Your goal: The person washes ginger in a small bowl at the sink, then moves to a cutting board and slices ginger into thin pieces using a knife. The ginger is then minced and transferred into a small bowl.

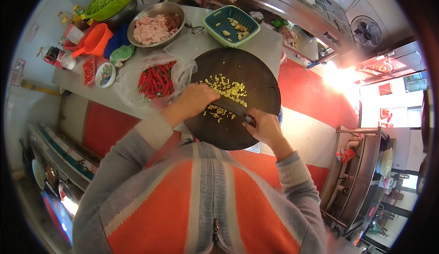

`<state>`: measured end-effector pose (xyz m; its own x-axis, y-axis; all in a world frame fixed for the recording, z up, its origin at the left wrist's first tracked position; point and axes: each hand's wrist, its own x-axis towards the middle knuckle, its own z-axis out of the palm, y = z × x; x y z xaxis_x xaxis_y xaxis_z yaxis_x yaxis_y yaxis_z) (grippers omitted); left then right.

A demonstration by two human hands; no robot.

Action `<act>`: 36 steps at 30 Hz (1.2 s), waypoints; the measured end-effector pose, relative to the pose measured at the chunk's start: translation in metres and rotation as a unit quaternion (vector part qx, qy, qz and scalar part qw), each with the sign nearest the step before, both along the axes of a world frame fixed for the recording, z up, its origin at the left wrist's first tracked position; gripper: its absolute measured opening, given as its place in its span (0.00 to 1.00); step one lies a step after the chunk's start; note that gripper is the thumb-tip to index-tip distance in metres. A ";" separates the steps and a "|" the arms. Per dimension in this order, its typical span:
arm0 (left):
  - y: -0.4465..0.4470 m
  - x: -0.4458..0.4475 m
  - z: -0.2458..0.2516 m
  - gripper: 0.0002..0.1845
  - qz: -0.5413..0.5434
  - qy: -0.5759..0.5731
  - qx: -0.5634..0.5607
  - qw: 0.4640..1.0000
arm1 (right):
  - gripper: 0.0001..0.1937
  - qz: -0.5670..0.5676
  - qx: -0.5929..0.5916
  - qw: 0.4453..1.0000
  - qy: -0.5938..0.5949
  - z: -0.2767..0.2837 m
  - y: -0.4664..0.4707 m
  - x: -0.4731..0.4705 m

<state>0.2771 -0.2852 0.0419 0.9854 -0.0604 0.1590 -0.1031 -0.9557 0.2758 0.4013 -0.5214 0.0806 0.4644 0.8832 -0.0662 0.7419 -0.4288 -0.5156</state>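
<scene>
A round dark chopping board (pixel 250 68) lies at the near edge of the metal table. Chopped yellowish pieces, apparently ginger or garlic (pixel 236 92), are spread over its middle, on both sides of a kitchen knife (pixel 230 106). My right hand (pixel 265 125) is closed round the knife's handle. My left hand (pixel 198 98) rests at the far end of the blade, its fingers on the blade's top edge near the tip; exactly how they grip is hard to tell. Left of the board, red chillies (pixel 157 80) lie in a clear plastic bag (pixel 128 87).
Behind the board stands a green basket (pixel 232 43) with garlic cloves and ginger. A steel bowl (pixel 130 31) of cut meat, a green colander (pixel 128 5), an orange scoop (pixel 98 39), a small white bowl (pixel 99 82) and bottles stand to the left on the metal table (pixel 195 44).
</scene>
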 end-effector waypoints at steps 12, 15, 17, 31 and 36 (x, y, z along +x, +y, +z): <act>-0.074 0.033 0.003 0.41 -0.141 0.070 -0.089 0.984 | 0.15 0.085 0.112 0.967 -0.213 -0.010 -0.016 -0.008; -0.071 0.048 -0.004 0.47 -0.104 0.118 -0.113 0.981 | 0.16 0.079 0.077 0.967 -0.229 -0.009 -0.025 -0.008; -0.065 0.052 -0.008 0.48 -0.089 0.144 -0.110 0.979 | 0.15 0.069 0.067 0.968 -0.231 -0.006 -0.029 -0.008; -0.002 0.034 -0.046 0.43 0.059 0.174 -0.172 0.968 | 0.16 -0.136 0.127 0.951 -0.247 -0.006 -0.089 -0.010; -0.046 0.016 -0.041 0.37 0.052 0.006 -0.143 0.988 | 0.07 -0.382 0.271 0.839 0.277 -0.016 -0.066 -0.037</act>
